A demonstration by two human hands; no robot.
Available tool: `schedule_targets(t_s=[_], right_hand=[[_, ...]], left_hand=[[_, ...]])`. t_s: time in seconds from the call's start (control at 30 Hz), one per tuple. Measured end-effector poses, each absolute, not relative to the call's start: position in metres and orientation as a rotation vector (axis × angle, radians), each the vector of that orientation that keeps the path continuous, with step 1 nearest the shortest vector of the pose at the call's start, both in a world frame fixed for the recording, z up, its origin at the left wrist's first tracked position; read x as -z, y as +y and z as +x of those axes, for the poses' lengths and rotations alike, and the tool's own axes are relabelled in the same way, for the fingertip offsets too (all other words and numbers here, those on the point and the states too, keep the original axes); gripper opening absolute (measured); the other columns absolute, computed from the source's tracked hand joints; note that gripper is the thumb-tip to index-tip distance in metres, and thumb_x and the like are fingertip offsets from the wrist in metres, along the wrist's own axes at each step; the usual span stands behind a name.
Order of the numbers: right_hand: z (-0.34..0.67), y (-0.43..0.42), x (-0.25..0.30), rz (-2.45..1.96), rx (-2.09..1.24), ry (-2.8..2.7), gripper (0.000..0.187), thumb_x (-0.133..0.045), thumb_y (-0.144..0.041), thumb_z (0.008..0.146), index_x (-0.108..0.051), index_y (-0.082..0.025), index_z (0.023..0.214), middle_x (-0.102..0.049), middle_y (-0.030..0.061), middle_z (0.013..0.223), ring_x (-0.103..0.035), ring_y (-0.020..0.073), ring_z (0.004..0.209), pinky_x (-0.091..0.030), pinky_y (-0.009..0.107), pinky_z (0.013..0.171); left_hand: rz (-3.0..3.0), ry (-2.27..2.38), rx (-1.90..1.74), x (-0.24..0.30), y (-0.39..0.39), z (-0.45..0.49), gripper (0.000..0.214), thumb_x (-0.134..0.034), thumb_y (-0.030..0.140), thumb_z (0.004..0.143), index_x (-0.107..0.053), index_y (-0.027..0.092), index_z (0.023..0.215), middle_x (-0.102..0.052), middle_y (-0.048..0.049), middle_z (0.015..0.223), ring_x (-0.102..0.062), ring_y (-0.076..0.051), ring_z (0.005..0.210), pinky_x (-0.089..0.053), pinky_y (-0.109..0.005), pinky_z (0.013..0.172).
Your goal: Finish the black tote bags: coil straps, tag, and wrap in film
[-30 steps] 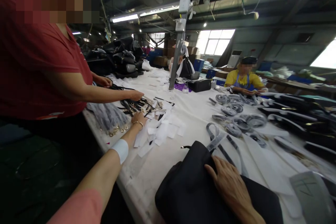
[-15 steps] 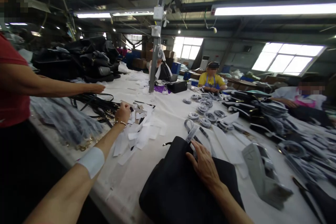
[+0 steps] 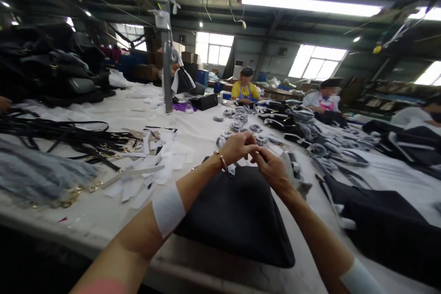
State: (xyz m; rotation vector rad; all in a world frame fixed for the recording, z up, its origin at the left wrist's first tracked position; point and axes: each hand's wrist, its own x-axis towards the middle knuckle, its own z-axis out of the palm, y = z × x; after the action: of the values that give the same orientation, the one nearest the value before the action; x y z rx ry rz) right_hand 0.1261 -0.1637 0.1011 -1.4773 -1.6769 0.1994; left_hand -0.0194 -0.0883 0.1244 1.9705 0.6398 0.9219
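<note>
A black bag (image 3: 237,211) lies on the table in front of me, close to its near edge. Above the bag's far end my left hand (image 3: 237,148) and my right hand (image 3: 270,165) meet, fingertips pinched together. Whatever sits between the fingers is hidden or too small to name. A wrapped grey-white piece of the bag's handle (image 3: 231,170) shows just under my left hand. Beyond my right wrist stands a grey tape dispenser (image 3: 296,174), partly covered by that hand.
Black straps (image 3: 69,135) with gold clasps and white paper strips (image 3: 158,165) lie on the left. Several coiled wrapped handles (image 3: 237,124) are ahead, and more black bags (image 3: 389,216) on the right. A metal post (image 3: 167,64) rises from the table. Co-workers sit across it.
My left hand has come from the paper strips and straps over to my right hand above the bag. My right hand has lifted off the bag's top. The view has swung right.
</note>
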Motion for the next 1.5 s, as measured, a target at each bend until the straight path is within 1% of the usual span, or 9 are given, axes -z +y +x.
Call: schedule_targets(t_s=[0.2, 0.27, 0.37, 0.5, 0.6, 0.77, 0.9, 1.17, 1.5], right_hand=[[0.156, -0.161, -0.079, -1.482, -0.707, -1.187, 0.032, -0.065, -0.049, 0.077, -0.067, -0.018, 0.071, -0.048, -0.0052, 0.045, -0.037, 0.0084, 0.041, -0.026, 0.022, 0.04], [0.162, -0.159, -0.073, -1.418, -0.858, -1.019, 0.029, -0.066, -0.046, 0.077, -0.064, -0.017, 0.071, -0.045, -0.0068, 0.045, -0.031, 0.0064, 0.037, -0.021, 0.021, 0.036], [0.169, -0.158, -0.07, -1.374, -1.005, -0.897, 0.022, -0.059, -0.038, 0.084, -0.059, -0.017, 0.079, -0.053, -0.0045, 0.052, -0.039, 0.0063, 0.037, -0.029, 0.019, 0.035], [0.178, -0.158, -0.069, -1.337, -1.189, -0.748, 0.009, -0.049, -0.021, 0.09, -0.054, -0.016, 0.085, -0.065, 0.0038, 0.067, -0.061, 0.0113, 0.054, -0.053, 0.023, 0.052], [0.179, -0.154, -0.066, -1.339, -1.264, -0.701, 0.009, -0.048, -0.016, 0.09, -0.052, -0.016, 0.082, -0.068, 0.0071, 0.074, -0.067, 0.0133, 0.062, -0.058, 0.026, 0.062], [0.174, -0.145, -0.057, -1.433, -1.305, -0.766, 0.008, -0.056, -0.012, 0.085, -0.054, -0.015, 0.078, -0.062, -0.0001, 0.057, -0.047, 0.0053, 0.036, -0.036, 0.013, 0.032], [0.171, -0.136, -0.053, -1.553, -1.343, -0.839, 0.011, -0.058, -0.006, 0.079, -0.055, -0.015, 0.074, -0.058, -0.0025, 0.047, -0.035, 0.0032, 0.029, -0.02, 0.011, 0.025], [0.165, -0.114, -0.072, -1.583, -1.54, -0.879, 0.01, -0.056, -0.007, 0.084, -0.057, -0.011, 0.075, -0.062, 0.0031, 0.055, -0.033, 0.0006, 0.031, -0.021, 0.009, 0.027], [0.157, -0.1, -0.055, -1.598, -1.55, -0.773, 0.014, -0.055, -0.021, 0.095, -0.055, -0.012, 0.083, -0.051, -0.0075, 0.062, -0.034, -0.0002, 0.037, -0.025, 0.01, 0.029]], left_hand=[[1.702, 1.031, -0.824, -0.071, -0.061, 0.024, 0.042, -0.022, 0.036, 0.102, -0.053, 0.01, 0.109, -0.068, -0.0119, 0.096, -0.066, -0.014, 0.074, -0.054, -0.028, 0.065], [1.702, 1.14, -0.795, -0.045, -0.054, 0.024, 0.034, -0.034, 0.034, 0.101, -0.056, 0.009, 0.108, -0.065, -0.0121, 0.103, -0.065, -0.018, 0.086, -0.054, -0.034, 0.075], [1.73, 1.19, -0.715, -0.009, -0.049, 0.018, 0.028, -0.056, 0.035, 0.093, -0.06, 0.014, 0.11, -0.062, -0.0085, 0.111, -0.062, -0.02, 0.098, -0.052, -0.041, 0.085], [1.72, 1.047, -0.648, 0.019, -0.049, 0.014, 0.024, -0.057, 0.035, 0.091, -0.063, 0.014, 0.102, -0.064, -0.0066, 0.106, -0.061, -0.02, 0.098, -0.049, -0.042, 0.089], [1.633, 0.88, -0.675, 0.025, -0.051, 0.014, 0.02, -0.059, 0.035, 0.087, -0.066, 0.016, 0.091, -0.067, -0.0026, 0.092, -0.061, -0.019, 0.092, -0.046, -0.035, 0.089], [1.403, 0.657, -0.791, 0.025, -0.055, 0.006, 0.028, -0.069, 0.038, 0.073, -0.065, 0.015, 0.087, -0.065, -0.0001, 0.077, -0.059, -0.014, 0.071, -0.046, -0.026, 0.07], [1.272, 0.553, -0.908, 0.023, -0.058, 0.002, 0.03, -0.077, 0.039, 0.065, -0.061, 0.016, 0.077, -0.059, 0.0033, 0.067, -0.053, -0.009, 0.061, -0.041, -0.022, 0.062], [1.232, 0.442, -0.859, 0.021, -0.064, 0.005, 0.046, -0.078, 0.044, 0.068, -0.069, 0.014, 0.1, -0.07, -0.0036, 0.083, -0.063, -0.016, 0.075, -0.048, -0.026, 0.07], [1.367, 0.499, -0.863, 0.014, -0.068, 0.005, 0.046, -0.075, 0.046, 0.07, -0.071, 0.013, 0.102, -0.072, -0.0048, 0.088, -0.063, -0.019, 0.081, -0.047, -0.027, 0.074]])
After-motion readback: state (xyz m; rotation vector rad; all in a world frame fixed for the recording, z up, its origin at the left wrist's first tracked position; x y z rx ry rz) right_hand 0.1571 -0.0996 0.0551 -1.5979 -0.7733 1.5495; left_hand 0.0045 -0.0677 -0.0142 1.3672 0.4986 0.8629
